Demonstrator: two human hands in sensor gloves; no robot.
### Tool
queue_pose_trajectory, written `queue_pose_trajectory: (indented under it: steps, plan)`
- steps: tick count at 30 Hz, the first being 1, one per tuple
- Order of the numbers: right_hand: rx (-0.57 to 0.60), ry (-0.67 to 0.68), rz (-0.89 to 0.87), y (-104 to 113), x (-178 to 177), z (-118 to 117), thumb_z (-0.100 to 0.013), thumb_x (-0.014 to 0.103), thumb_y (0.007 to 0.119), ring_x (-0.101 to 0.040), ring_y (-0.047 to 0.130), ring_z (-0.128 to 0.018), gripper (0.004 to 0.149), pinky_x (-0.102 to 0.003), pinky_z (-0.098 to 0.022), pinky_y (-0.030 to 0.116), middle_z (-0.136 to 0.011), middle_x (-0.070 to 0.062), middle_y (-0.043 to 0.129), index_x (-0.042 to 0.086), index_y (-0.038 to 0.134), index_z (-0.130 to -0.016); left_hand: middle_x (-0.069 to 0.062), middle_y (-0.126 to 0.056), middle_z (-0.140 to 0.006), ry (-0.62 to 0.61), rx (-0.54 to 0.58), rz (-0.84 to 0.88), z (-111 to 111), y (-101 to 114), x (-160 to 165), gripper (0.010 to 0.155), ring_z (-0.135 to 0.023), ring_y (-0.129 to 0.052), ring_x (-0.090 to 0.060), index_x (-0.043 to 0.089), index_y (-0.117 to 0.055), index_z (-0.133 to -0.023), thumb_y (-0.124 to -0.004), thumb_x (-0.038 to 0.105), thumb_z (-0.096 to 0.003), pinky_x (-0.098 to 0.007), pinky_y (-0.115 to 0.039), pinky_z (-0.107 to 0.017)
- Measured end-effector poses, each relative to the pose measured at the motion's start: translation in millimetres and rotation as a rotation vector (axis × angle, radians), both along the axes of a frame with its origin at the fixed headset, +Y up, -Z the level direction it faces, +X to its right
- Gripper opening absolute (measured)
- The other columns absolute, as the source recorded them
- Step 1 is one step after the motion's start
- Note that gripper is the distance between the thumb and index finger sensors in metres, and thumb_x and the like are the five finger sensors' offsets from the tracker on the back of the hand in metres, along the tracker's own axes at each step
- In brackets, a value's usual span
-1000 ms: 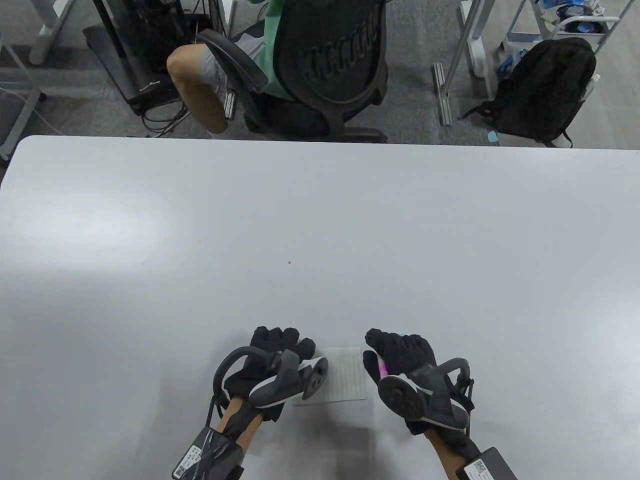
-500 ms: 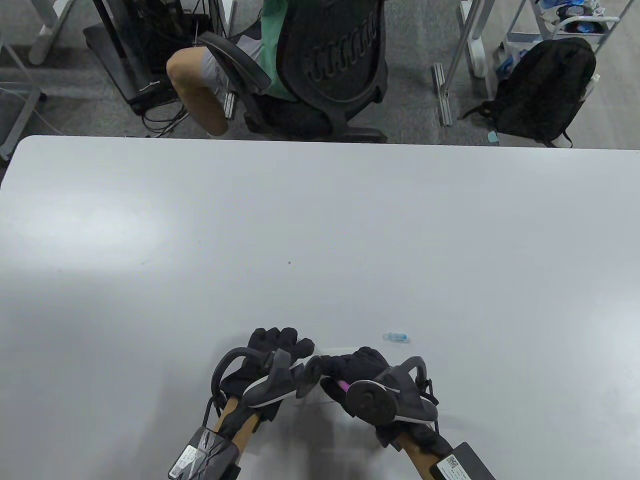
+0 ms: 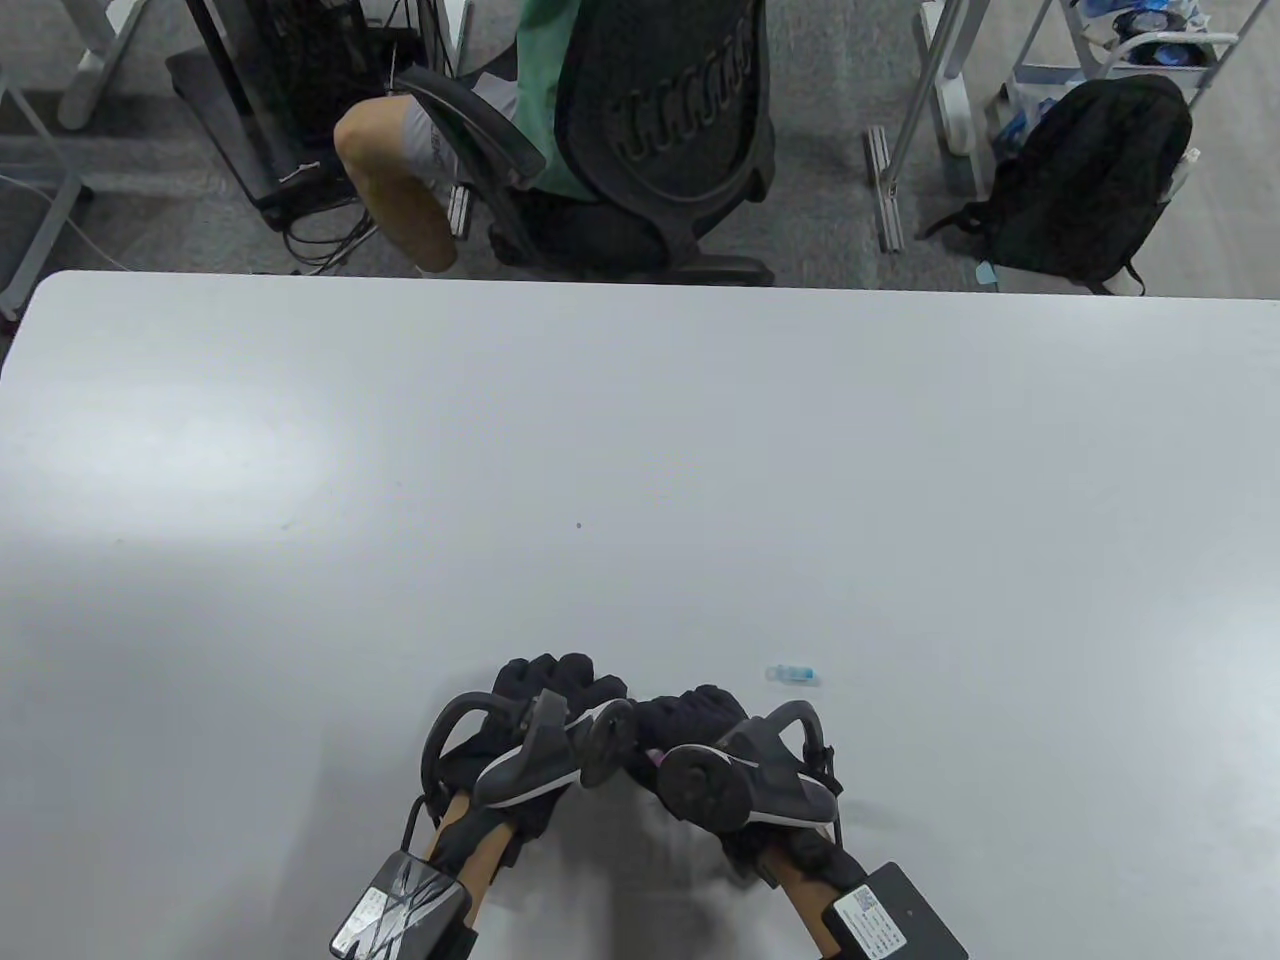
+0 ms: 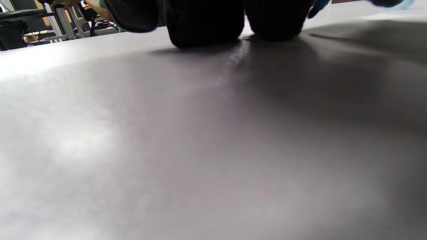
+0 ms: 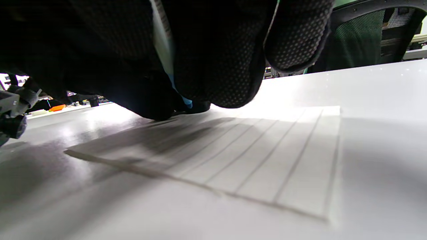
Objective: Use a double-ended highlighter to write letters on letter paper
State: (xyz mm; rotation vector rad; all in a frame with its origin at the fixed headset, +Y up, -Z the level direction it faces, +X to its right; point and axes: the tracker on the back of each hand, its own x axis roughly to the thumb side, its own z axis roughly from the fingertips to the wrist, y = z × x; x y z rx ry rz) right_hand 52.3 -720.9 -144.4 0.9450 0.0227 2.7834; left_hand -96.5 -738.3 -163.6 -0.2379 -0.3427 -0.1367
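Note:
The lined letter paper (image 5: 253,160) lies flat on the table near its front edge; in the table view both hands hide it. My right hand (image 3: 692,716) hovers over the sheet and grips the double-ended highlighter (image 5: 162,40). Its blue tip (image 5: 187,102) meets the paper near the far edge, and a pink bit of the barrel (image 3: 655,760) shows under the tracker. The highlighter's blue cap (image 3: 793,675) lies loose on the table to the right of my right hand. My left hand (image 3: 556,682) rests just left of the right one, fingertips (image 4: 206,23) down on the table.
The white table (image 3: 640,450) stretches away from the hands. Beyond its far edge a person sits in a black office chair (image 3: 660,130). A black backpack (image 3: 1090,180) stands on the floor at the right.
My right hand has moved left over the paper with the highlighter, leaving the blue cap on the table. The sheet is now covered in the table view. My left hand has barely shifted.

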Motion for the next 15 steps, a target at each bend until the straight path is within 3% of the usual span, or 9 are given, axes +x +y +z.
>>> queue_pose_trajectory:
  steps: [15]
  plan:
    - [0.019,-0.002,0.028,-1.8,-5.2,-1.7,-0.052,0.043,0.071,-0.031,0.097,-0.069,0.048,-0.057,-0.062,0.075,-0.083,-0.013,0.094,0.023,0.072,-0.095,0.005,-0.063,-0.109,0.015,-0.015,0.038,-2.1,-1.4,-3.6,0.045,-0.094,-0.074,-0.014,0.044,-0.061,-0.101,-0.071,0.040,-0.0579,-0.051,-0.063,-0.081]
